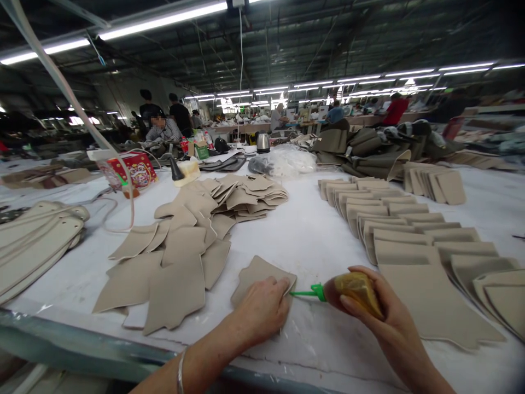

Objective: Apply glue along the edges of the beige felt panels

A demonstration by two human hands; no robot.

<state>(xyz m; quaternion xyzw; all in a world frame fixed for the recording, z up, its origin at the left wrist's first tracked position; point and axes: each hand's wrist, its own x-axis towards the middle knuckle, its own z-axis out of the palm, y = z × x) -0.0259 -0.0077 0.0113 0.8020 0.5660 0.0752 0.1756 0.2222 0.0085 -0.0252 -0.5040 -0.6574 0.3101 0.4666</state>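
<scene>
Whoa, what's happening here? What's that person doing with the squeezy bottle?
A person's left hand is on a flat tan piece on the white table. The right hand holds a squeezy bottle of amber-coloured stuff, its green nozzle pointing at the edge of that piece. I can't tell if the tip touches. A loose pile of tan pieces lies to the left, and overlapping rows of them to the right.

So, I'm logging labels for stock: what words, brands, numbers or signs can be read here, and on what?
None can be read with certainty.
Red printed box: markings too blurred to read.
Green box: markings too small to read.
Bottle in the right hand: no lettering I can make out.
</scene>
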